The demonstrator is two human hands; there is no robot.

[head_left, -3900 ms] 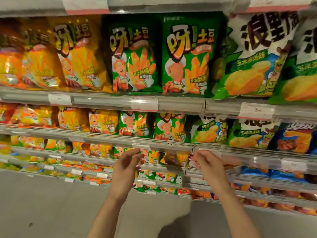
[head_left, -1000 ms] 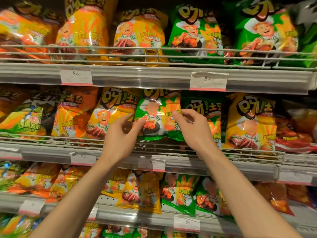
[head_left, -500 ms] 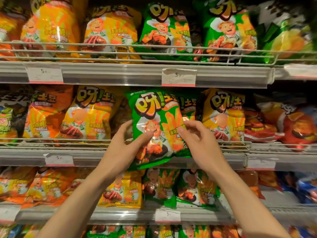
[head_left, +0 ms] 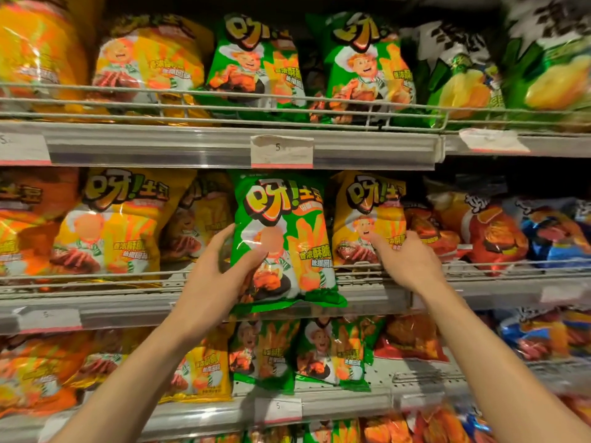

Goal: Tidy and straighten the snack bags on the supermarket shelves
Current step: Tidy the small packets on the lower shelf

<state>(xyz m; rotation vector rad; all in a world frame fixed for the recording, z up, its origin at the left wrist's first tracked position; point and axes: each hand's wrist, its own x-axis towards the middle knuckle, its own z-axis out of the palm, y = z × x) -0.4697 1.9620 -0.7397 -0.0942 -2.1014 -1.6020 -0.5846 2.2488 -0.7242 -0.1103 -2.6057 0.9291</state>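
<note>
Your left hand (head_left: 217, 276) grips one glossy green foil snack bag (head_left: 281, 244), upright before the middle grey shelf rail (head_left: 128, 311). Your right hand (head_left: 406, 260) pinches the neighbouring yellow foil snack bag (head_left: 364, 219).

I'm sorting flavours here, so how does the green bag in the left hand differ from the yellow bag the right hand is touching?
The green bag is pulled out in front of the wire rail, gripped by the left hand; the yellow bag sits behind the rail, where the right hand grips its edge. Green looks larger, being nearer. Both share the logo and chef cartoon.
</note>
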